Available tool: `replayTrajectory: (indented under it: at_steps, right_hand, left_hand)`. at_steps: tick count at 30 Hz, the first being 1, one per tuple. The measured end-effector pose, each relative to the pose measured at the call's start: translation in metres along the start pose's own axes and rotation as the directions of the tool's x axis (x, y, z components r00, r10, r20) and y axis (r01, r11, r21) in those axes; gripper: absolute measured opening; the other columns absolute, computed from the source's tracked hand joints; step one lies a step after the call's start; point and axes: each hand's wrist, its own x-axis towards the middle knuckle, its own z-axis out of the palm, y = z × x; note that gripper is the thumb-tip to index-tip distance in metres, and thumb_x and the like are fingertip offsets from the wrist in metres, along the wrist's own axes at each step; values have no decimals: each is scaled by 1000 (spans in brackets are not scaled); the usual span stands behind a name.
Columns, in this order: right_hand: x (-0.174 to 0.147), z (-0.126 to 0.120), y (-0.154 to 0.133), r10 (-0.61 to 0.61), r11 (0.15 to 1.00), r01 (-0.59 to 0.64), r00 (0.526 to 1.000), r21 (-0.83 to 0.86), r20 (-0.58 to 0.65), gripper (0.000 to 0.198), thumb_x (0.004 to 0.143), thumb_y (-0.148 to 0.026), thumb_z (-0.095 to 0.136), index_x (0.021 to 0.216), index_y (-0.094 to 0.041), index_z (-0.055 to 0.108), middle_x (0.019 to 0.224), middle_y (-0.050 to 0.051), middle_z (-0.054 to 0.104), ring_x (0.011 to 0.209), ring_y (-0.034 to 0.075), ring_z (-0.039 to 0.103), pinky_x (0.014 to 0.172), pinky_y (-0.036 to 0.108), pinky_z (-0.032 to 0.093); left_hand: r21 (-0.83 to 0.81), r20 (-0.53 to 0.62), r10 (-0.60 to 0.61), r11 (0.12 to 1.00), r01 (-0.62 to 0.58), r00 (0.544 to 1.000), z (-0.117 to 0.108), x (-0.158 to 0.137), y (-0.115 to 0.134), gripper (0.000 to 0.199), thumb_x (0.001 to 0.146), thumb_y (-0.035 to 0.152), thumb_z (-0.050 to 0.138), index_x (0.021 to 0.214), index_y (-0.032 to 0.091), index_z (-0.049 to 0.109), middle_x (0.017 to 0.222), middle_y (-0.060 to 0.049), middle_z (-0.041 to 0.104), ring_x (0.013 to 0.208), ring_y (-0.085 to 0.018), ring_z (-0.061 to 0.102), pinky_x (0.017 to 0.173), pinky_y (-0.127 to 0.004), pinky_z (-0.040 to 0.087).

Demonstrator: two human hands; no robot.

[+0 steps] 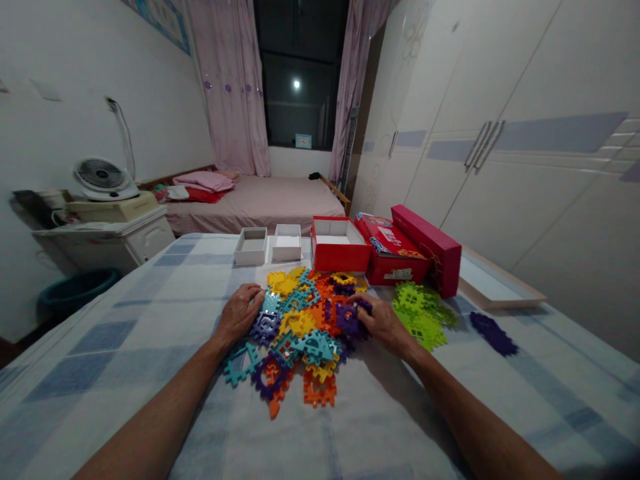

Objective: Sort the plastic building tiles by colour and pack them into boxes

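Note:
A mixed heap of interlocking plastic building pieces (299, 323) in yellow, orange, turquoise and purple lies on the checked bed cover. My right hand (381, 323) is at the heap's right side, its thumb and fingers closed on a purple interlocking piece (347, 319). At the left edge, my left hand (242, 308) rests on the cover beside the turquoise and purple pieces, fingers stretched out and holding nothing. Right of my right hand lies a pile of lime green pieces (421, 317). Farther right, several purple pieces (494, 333) lie together.
Behind the heap stand a grey-white box (251, 261), a white box (287, 254), an open red box (341, 258), a printed red box (400, 272) and a long crimson box (453, 267). A shallow wood-edged tray (515, 305) lies against the wardrobe side.

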Motion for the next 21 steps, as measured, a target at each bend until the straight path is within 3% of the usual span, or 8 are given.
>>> replayTrajectory:
  at_steps: [6,10,14,17,21]
  right_hand:
    - [-8,-8,-12,-23,1000,23,999,-5,-45,37,84,-23,37,110,-17,64,93,6,68,77,17,62,72,28,45]
    - [-16,-39,4,-44,993,29,990,-112,-136,36,85,-23,37,110,-18,63,98,6,69,83,18,63,76,29,46]
    - [-30,-95,63,71,933,-195,924,-303,-376,38,84,-22,37,113,-16,61,96,9,69,82,20,64,78,31,47]
    - [-44,-135,119,175,804,-424,839,-417,-516,39,83,-22,36,112,-13,62,92,13,69,79,23,64,75,34,47]
    - [-59,-160,173,261,673,-550,802,-494,-538,41,86,-22,34,114,-10,61,90,16,69,79,25,64,73,35,46]
  left_hand:
    - [1,4,-2,1000,2,1000,-1,0,0,46,85,48,32,88,17,66,103,-9,64,98,-21,61,96,-35,45]
    - [-10,4,-2,1000,2,1000,0,0,-3,46,83,50,32,87,18,65,104,-10,64,99,-21,60,96,-37,45]
    - [-2,5,-10,1000,10,1000,2,1,-7,47,82,52,34,87,18,65,106,-10,64,99,-22,60,97,-38,44]
    - [14,22,-13,1000,13,1000,2,2,-8,49,82,53,33,88,16,65,106,-11,64,99,-23,60,98,-39,43]
    - [28,27,-12,1000,12,1000,2,3,-8,51,80,54,32,88,16,65,105,-12,64,100,-25,60,98,-38,44]
